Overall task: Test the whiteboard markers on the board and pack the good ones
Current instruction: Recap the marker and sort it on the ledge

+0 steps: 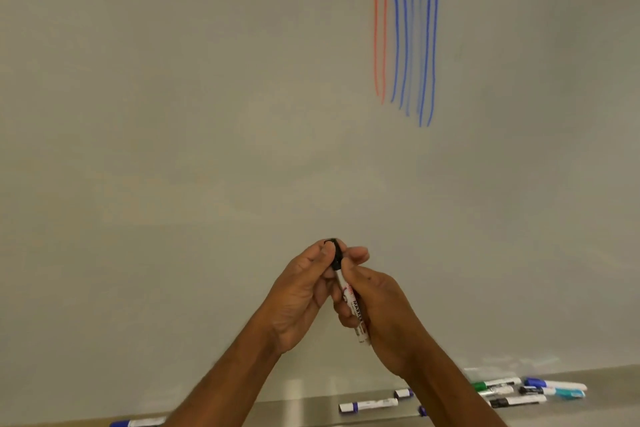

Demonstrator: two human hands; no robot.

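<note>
The marker (350, 300) stood nearly upright, its barrel wrapped in the closed grip of the right hand (384, 308), its black cap (335, 253) just above that grip pinched by the left hand (301, 295), with the whiteboard (207, 114) beyond.

red lines (375, 42) 2 | blue lines (397, 42) 6 | markers (367, 406) about 10

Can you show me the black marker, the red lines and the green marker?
black marker (355, 308): head view, on its white labelled barrel.
red lines (375, 42): head view, middle of the left line.
green marker (480, 386): head view, on its green cap.
</note>
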